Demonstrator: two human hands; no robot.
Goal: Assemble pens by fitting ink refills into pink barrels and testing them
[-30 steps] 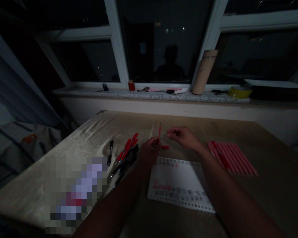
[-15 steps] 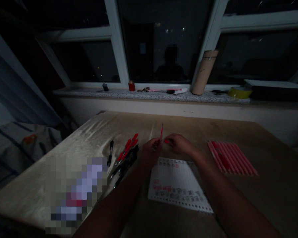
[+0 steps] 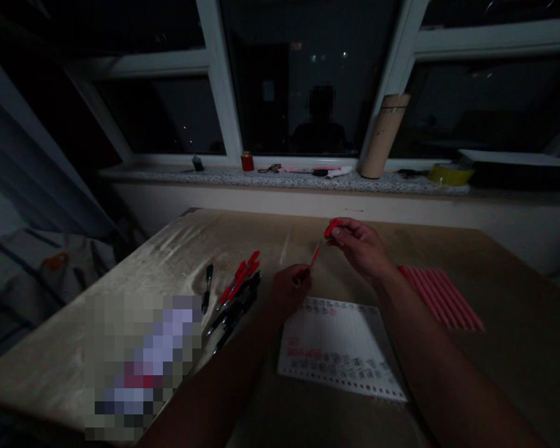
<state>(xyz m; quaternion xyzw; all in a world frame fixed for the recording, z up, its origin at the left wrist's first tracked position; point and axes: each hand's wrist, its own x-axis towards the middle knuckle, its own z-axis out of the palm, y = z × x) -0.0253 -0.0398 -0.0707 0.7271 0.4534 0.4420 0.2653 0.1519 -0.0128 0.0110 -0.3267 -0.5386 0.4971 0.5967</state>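
Above the top edge of the notebook, my left hand (image 3: 293, 287) is closed around a slim red pen refill (image 3: 315, 255), which points up and to the right. My right hand (image 3: 359, 246), higher and to the right, pinches a short red pen piece (image 3: 331, 228); whether it is a cap or a barrel I cannot tell. The refill's upper end is close to that piece, and I cannot tell if they touch. Below the hands lies a spiral-hole notebook page (image 3: 336, 339) with red and black writing.
Left of my hands lie several red pens (image 3: 240, 277), black pens (image 3: 236, 311) and one separate black pen (image 3: 208, 287). A row of pink sticks (image 3: 443, 298) lies right, partly behind my forearm. A red jar (image 3: 247, 162) and cardboard tube (image 3: 385, 137) stand on the windowsill (image 3: 214, 176).
My right hand has moved up and slightly right with the red piece. The refill in my left hand has tilted from nearly upright toward the right, and the left hand is slightly lower.
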